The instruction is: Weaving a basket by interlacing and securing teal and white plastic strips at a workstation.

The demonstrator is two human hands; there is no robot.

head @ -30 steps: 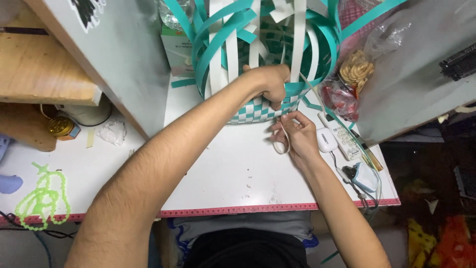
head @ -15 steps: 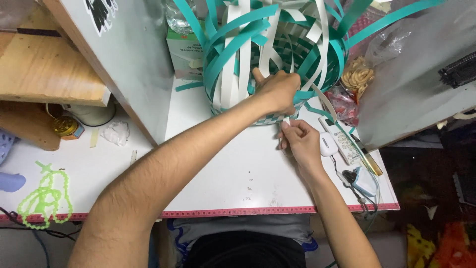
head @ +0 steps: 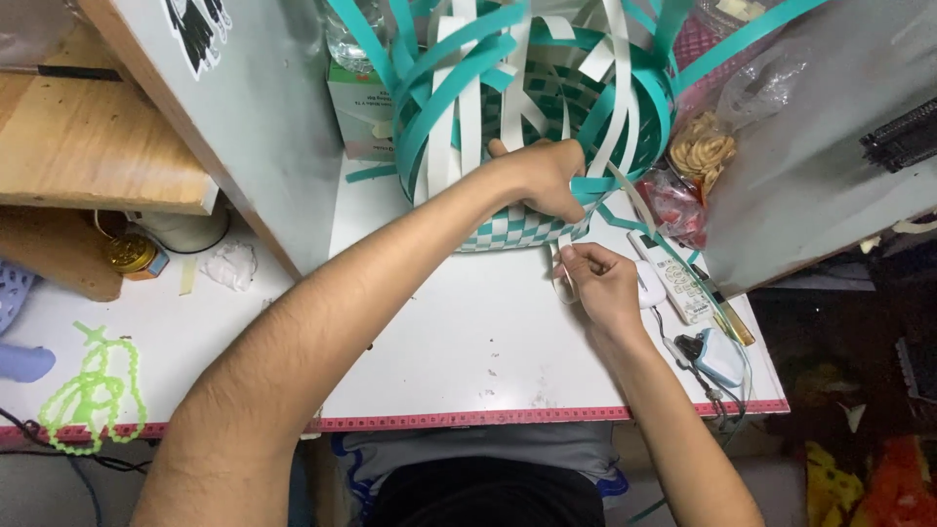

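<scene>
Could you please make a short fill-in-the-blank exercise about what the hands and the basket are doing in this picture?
1. The left hand grips the rim of the half-woven ____ and white basket.
2. The right hand pinches a ____ strip hanging from the basket.
3. The basket stands on a white ____ with a pink ruler edge.

Missing words: teal; white; table

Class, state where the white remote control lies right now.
In the head view, the white remote control lies on the white table, right of the right hand, below the red snack bag.
</scene>
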